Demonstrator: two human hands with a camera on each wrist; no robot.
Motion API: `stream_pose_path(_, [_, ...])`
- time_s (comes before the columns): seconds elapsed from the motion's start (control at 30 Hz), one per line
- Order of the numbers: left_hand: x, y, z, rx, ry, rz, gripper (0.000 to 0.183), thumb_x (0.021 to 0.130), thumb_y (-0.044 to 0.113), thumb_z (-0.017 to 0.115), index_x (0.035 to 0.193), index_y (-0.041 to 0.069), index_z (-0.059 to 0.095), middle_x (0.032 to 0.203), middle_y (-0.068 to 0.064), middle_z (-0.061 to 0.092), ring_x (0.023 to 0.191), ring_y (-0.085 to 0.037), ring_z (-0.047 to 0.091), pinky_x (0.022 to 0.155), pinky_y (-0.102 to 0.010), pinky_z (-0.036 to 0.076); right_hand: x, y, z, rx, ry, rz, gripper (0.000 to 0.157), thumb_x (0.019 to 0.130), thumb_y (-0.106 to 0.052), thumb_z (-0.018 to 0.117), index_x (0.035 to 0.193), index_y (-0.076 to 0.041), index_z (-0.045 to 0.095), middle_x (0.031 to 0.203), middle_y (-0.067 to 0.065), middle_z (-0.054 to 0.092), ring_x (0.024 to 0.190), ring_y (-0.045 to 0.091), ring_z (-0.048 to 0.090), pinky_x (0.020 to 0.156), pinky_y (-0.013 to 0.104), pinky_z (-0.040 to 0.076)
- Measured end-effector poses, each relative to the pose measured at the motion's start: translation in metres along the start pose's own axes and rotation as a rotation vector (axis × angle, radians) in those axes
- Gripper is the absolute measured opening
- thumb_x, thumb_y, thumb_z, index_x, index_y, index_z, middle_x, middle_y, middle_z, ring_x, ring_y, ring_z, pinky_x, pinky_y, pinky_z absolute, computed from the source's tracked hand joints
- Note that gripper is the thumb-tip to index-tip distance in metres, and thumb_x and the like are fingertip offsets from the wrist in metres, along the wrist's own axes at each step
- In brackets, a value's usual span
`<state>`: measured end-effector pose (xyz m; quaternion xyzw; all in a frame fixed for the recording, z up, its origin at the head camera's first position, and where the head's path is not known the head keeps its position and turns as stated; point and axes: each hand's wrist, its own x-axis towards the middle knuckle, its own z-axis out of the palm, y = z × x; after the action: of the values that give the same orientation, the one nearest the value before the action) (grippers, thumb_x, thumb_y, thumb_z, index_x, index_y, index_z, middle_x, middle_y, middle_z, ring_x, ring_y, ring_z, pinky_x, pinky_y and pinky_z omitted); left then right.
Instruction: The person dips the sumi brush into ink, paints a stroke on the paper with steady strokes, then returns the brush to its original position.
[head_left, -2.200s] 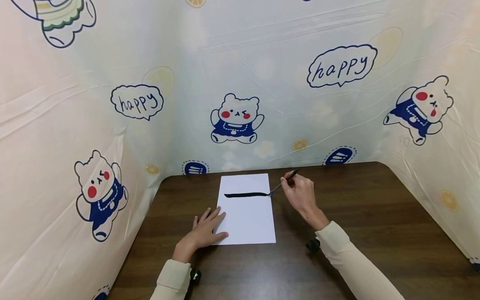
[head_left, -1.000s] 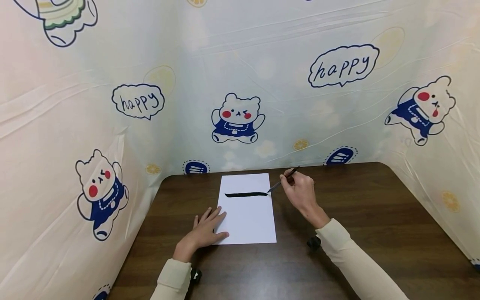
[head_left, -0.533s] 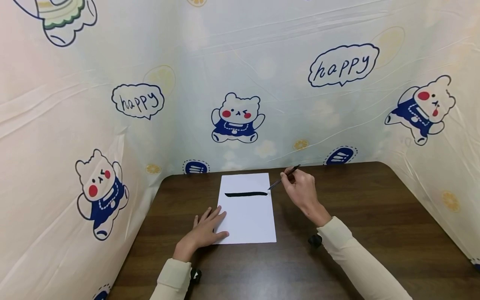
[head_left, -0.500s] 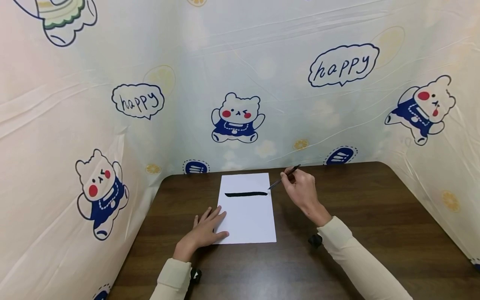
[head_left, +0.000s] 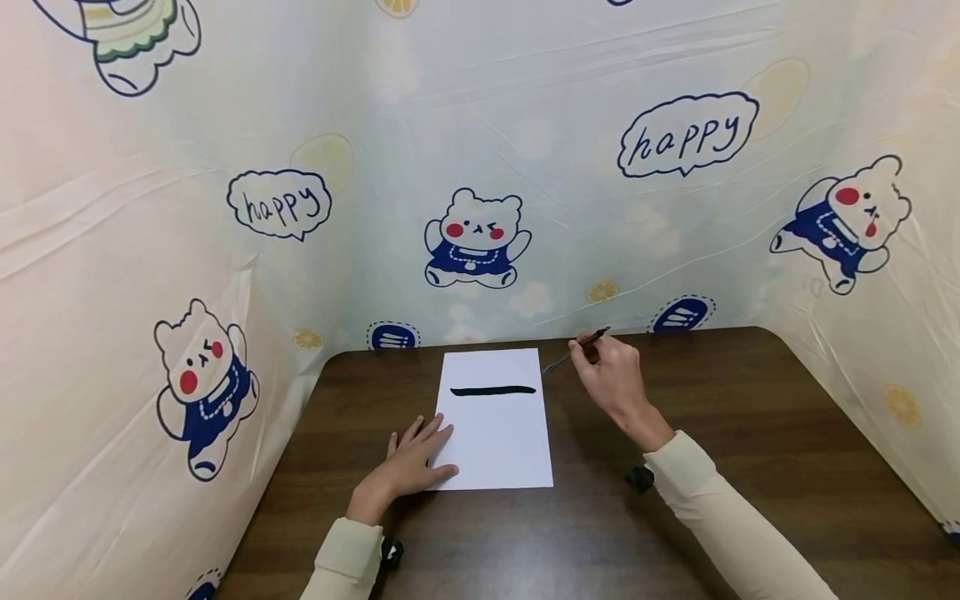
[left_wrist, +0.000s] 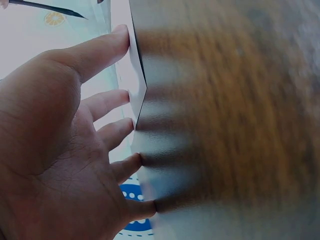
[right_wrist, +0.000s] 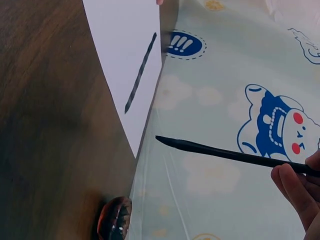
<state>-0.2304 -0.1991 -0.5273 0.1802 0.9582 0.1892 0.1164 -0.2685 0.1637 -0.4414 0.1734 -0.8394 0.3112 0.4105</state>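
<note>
A white sheet of paper point(head_left: 492, 442) lies on the brown table, with one thick black horizontal stroke point(head_left: 492, 391) across its upper part. My left hand point(head_left: 408, 467) rests on the sheet's lower left edge, fingers spread; in the left wrist view the thumb and some fingertips touch paper, the others the table. My right hand point(head_left: 613, 377) pinches a dark ink brush point(right_wrist: 220, 151) by its handle. Its dark tip is off the paper, just beyond the right edge, level with a point above the stroke's right end.
A small dark red and black object point(right_wrist: 115, 218) stands on the table in the right wrist view; the right hand hides it in the head view. A patterned cloth point(head_left: 480, 125) hangs behind and beside the table point(head_left: 750, 417).
The brush tip has lifted from the stroke's right end and moved away from the paper, up and to the right, with the right hand. The left hand and sheet stay in place.
</note>
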Motion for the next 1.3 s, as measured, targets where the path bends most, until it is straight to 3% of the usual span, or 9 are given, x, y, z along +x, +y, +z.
stream_pose_path(1.3, [0.001,0.0,0.001,0.009,0.01,-0.012,0.075,0.087,0.054,0.065,0.152,0.025,0.039,0.164,-0.003,0.022,0.152,-0.039,0.01,0.111,-0.076,0.003,0.006,0.033,-0.048,-0.098,0.091,-0.091,0.008,0.085,-0.008,0.073,0.09,-0.001,0.071,0.076,0.011,0.072,0.059,0.02,0.067,0.05,0.039,0.052])
